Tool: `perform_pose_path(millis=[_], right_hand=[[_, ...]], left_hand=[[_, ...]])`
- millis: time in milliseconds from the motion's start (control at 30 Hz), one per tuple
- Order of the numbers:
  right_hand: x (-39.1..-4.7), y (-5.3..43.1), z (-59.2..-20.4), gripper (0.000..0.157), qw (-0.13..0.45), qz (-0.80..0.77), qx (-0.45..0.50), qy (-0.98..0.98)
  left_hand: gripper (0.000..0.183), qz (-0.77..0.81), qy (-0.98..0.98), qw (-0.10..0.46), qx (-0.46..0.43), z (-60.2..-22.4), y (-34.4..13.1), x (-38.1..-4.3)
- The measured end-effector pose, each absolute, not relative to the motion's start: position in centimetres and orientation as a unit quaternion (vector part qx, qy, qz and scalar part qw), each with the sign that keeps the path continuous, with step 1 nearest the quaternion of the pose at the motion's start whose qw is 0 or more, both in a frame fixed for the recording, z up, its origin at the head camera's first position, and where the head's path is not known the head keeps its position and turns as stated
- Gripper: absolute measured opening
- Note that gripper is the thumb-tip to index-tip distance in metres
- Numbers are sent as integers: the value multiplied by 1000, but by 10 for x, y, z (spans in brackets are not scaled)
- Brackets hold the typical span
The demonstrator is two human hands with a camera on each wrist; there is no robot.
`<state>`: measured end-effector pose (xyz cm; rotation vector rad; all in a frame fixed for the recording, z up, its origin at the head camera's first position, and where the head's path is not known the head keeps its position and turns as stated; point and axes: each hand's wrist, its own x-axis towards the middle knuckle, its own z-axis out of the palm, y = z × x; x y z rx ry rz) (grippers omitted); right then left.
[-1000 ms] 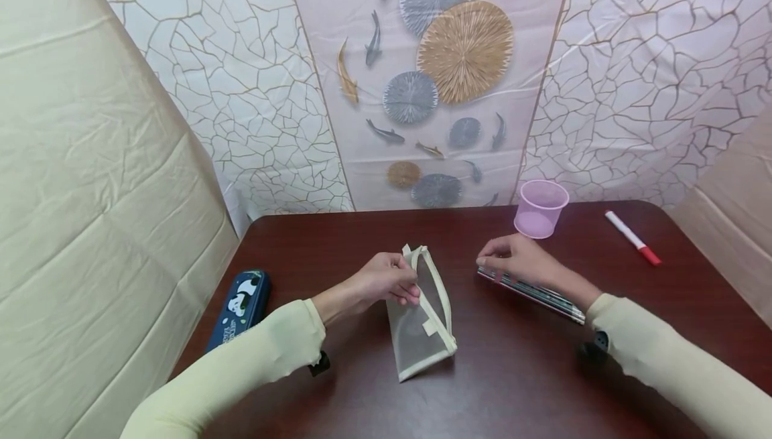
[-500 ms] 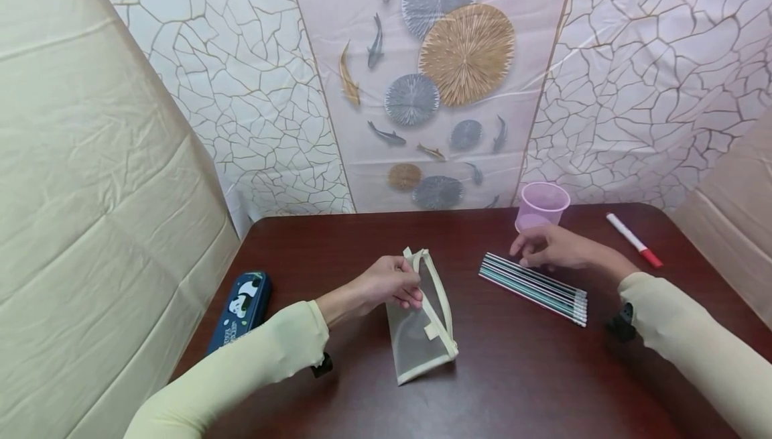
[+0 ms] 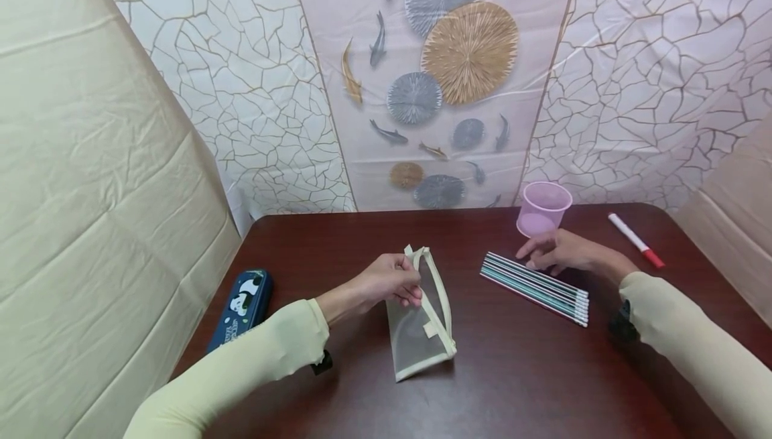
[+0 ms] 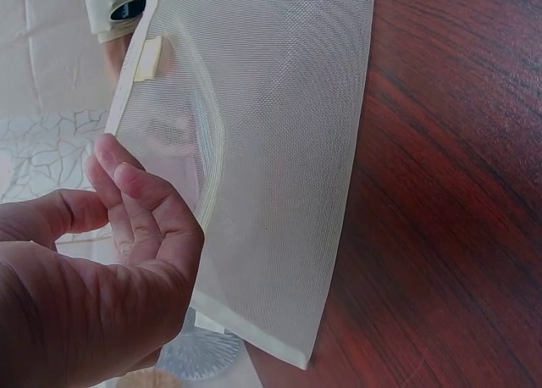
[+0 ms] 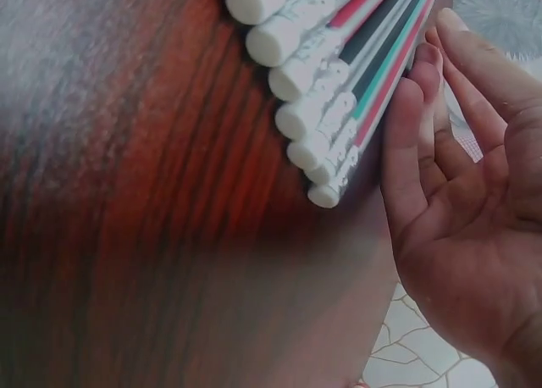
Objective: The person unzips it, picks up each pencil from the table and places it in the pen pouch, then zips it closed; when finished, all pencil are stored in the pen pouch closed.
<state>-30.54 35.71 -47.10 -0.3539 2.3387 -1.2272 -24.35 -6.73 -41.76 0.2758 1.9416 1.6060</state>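
Observation:
My left hand [image 3: 392, 279] pinches the zip edge of a cream mesh pencil pouch [image 3: 413, 342], holding it upright on the table with its mouth apart. In the left wrist view the see-through mesh [image 4: 279, 168] spreads beside my curled fingers [image 4: 157, 214]. A row of striped pencils [image 3: 531, 286] lies flat side by side at the right. Along the row's far side is my right hand [image 3: 563, 253], fingers loosely bent and tips right at the outermost pencil. White eraser ends [image 5: 292, 76] of the pencils show in the right wrist view, next to relaxed fingers [image 5: 406, 151].
Behind my right hand stands a pink translucent cup [image 3: 543, 211]. A white marker with a red cap [image 3: 636, 240] lies at the far right. On the left, a dark blue panda pencil case [image 3: 244, 308] sits near the table [image 3: 338, 231] edge, partly behind my sleeve.
My right hand has moved right and back from the pencils' left ends to their far side, uncovering the row. My left hand and the pouch stay in place.

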Motion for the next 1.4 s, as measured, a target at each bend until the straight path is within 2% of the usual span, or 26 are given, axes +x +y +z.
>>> perform_pose_path(millis=[633, 1000, 1400], right_hand=[[-302, 356, -467, 33, 237, -430, -185, 851], [-296, 336, -453, 28, 180, -334, -193, 905], [-303, 331, -453, 29, 156, -268, -179, 934]], left_hand=[[3, 599, 735, 301, 107, -420, -66, -244], [4, 600, 732, 304, 106, -422, -68, -246], [4, 596, 736, 301, 108, -423, -67, -248]])
